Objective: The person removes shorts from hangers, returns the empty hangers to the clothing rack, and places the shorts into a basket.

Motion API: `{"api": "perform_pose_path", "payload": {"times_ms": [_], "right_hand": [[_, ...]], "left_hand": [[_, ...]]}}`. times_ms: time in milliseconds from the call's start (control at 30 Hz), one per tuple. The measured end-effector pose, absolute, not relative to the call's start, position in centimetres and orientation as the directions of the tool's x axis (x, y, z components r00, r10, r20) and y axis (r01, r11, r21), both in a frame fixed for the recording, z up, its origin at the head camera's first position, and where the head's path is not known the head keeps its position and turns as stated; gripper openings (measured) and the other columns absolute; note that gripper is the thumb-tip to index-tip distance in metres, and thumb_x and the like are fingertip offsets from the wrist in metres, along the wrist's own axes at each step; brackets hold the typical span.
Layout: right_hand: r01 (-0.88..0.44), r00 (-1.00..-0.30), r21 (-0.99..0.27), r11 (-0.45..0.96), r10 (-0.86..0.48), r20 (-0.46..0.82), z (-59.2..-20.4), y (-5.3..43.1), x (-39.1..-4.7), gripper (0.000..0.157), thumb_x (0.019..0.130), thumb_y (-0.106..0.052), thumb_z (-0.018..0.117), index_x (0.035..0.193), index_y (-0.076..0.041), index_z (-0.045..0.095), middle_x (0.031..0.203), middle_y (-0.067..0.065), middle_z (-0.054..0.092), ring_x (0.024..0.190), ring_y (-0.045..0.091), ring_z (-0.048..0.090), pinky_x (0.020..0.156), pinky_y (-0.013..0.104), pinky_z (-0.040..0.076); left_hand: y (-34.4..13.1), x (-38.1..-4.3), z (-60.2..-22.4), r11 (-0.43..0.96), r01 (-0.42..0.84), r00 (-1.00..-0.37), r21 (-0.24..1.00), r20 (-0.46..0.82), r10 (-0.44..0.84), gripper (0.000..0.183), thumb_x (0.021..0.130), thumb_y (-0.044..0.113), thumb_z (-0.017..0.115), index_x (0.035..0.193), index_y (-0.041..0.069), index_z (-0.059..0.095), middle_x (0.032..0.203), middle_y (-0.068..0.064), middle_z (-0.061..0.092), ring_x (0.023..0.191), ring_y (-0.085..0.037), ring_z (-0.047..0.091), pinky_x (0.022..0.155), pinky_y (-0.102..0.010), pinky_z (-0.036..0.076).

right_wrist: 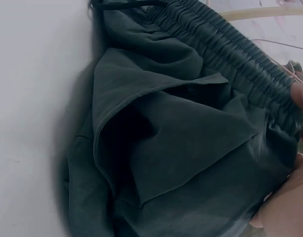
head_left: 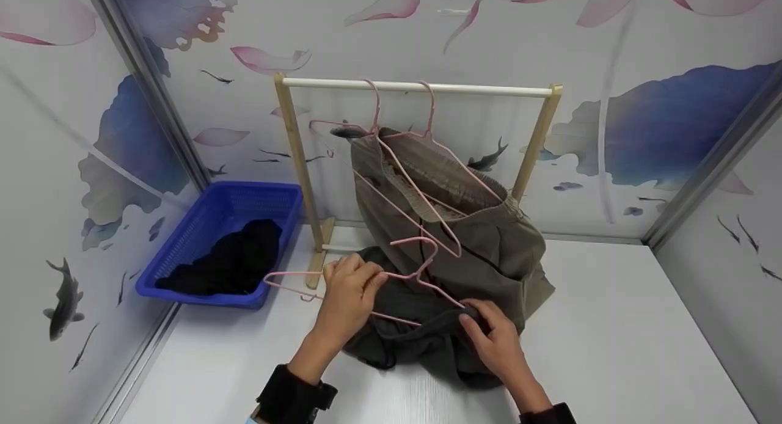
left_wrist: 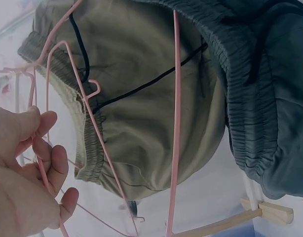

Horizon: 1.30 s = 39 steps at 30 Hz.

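My left hand (head_left: 350,292) grips a pink wire hanger (head_left: 421,271) by its left shoulder, fingers curled round the wire in the left wrist view. The hanger's right end reaches into the waistband of dark grey-green pants (head_left: 421,350). At that waistband my right hand (head_left: 498,338) pinches the fabric between thumb and fingers. The right wrist view shows the gathered elastic waistband (right_wrist: 230,44) and a gaping pocket (right_wrist: 136,133). Behind them, khaki pants (head_left: 482,247) hang from a second pink hanger (head_left: 431,115) on the rack.
A wooden rack with a white rail (head_left: 476,89) stands at the back of the white table (head_left: 623,332). Another pink hanger (head_left: 376,100) hangs on it, tilted in front of the khaki pants. At the left, a blue basket (head_left: 183,247) holds black cloth (head_left: 238,259).
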State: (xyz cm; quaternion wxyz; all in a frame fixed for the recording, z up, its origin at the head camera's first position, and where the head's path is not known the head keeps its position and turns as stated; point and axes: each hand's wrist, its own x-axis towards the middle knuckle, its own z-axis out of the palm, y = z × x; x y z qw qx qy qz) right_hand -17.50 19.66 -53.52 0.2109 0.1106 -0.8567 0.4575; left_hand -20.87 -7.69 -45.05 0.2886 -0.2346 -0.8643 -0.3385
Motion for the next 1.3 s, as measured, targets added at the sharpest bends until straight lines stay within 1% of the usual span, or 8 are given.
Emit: {"api": "perform_pose_path", "payload": {"times_ms": [167,333,433,500,667,800,1000,1300], "right_hand": [[-0.43,-0.861,-0.718,0.548,-0.011,0.508,-53.9,19.8,-17.4,0.017,0.098,-0.006,0.069,0.115,-0.009,0.073,0.108,-0.001,0.071,0.1,0.013,0.066,0.089,0.025,0.05],[-0.473,-0.839,-0.693,0.544,-0.037,0.543,-54.2,20.0,-17.4,0.017,0.098,-0.001,0.066,0.113,-0.007,0.072,0.107,0.002,0.072,0.098,0.016,0.067,0.087,0.022,0.05],[-0.496,-0.828,-0.689,0.528,-0.048,0.559,-54.3,20.1,-17.4,0.019,0.097,0.005,0.065,0.111,-0.006,0.071,0.106,0.004,0.072,0.097,0.015,0.067,0.086,0.018,0.048],[-0.508,-0.822,-0.689,0.517,-0.05,0.568,-54.3,20.1,-17.4,0.023,0.095,0.009,0.065,0.11,-0.006,0.072,0.105,0.004,0.072,0.097,0.012,0.066,0.086,0.016,0.047],[-0.519,-0.813,-0.692,0.501,-0.041,0.581,-54.3,20.2,-17.4,0.028,0.091,0.014,0.065,0.109,-0.006,0.073,0.104,0.004,0.072,0.097,0.006,0.064,0.085,0.013,0.046],[-0.517,-0.809,-0.697,0.496,-0.018,0.587,-54.5,20.3,-17.5,0.027,0.09,0.014,0.067,0.108,-0.006,0.073,0.102,0.005,0.072,0.094,0.008,0.065,0.084,0.012,0.045],[-0.487,-0.828,-0.729,0.482,0.012,0.561,-54.9,20.6,-17.5,0.022,0.093,0.009,0.068,0.109,-0.006,0.073,0.103,0.006,0.072,0.094,0.01,0.064,0.085,0.011,0.044],[-0.441,-0.855,-0.757,0.483,0.03,0.517,-55.4,21.1,-17.4,0.023,0.094,0.006,0.068,0.112,-0.007,0.074,0.106,0.005,0.072,0.098,0.015,0.066,0.088,0.012,0.044]], "left_hand": [[-8.1,-20.9,-44.8,0.661,0.596,-0.724,0.457,0.662,0.195,0.013,0.095,0.021,0.07,0.088,0.011,0.072,0.079,0.001,0.049,0.073,-0.015,0.044,0.082,-0.041,0.025],[-8.3,-20.8,-44.6,0.654,0.596,-0.724,0.466,0.663,0.188,0.011,0.094,0.02,0.072,0.088,0.011,0.072,0.079,0.0,0.05,0.072,-0.015,0.044,0.08,-0.039,0.023],[-8.4,-20.8,-44.6,0.649,0.595,-0.725,0.473,0.665,0.18,0.009,0.094,0.018,0.073,0.088,0.011,0.073,0.078,0.0,0.05,0.072,-0.016,0.043,0.079,-0.039,0.022],[-8.4,-20.9,-44.6,0.647,0.595,-0.724,0.476,0.667,0.175,0.008,0.094,0.017,0.073,0.088,0.011,0.073,0.078,0.0,0.05,0.072,-0.016,0.043,0.079,-0.039,0.022],[-8.7,-20.9,-44.5,0.641,0.596,-0.724,0.483,0.668,0.17,0.007,0.093,0.016,0.073,0.088,0.011,0.073,0.078,0.001,0.05,0.072,-0.015,0.043,0.08,-0.04,0.023],[-9.1,-21.0,-44.3,0.633,0.597,-0.725,0.492,0.67,0.163,0.007,0.093,0.015,0.073,0.088,0.01,0.073,0.078,0.0,0.051,0.073,-0.017,0.045,0.083,-0.042,0.024],[-9.7,-21.1,-43.9,0.644,0.593,-0.718,0.484,0.679,0.151,0.006,0.093,0.014,0.073,0.088,0.011,0.074,0.083,-0.001,0.058,0.082,-0.021,0.056,0.09,-0.048,0.031],[-10.3,-21.3,-43.8,0.66,0.599,-0.701,0.453,0.695,0.159,0.009,0.094,0.016,0.072,0.09,0.008,0.075,0.082,-0.002,0.057,0.082,-0.021,0.055,0.09,-0.05,0.031]]}}
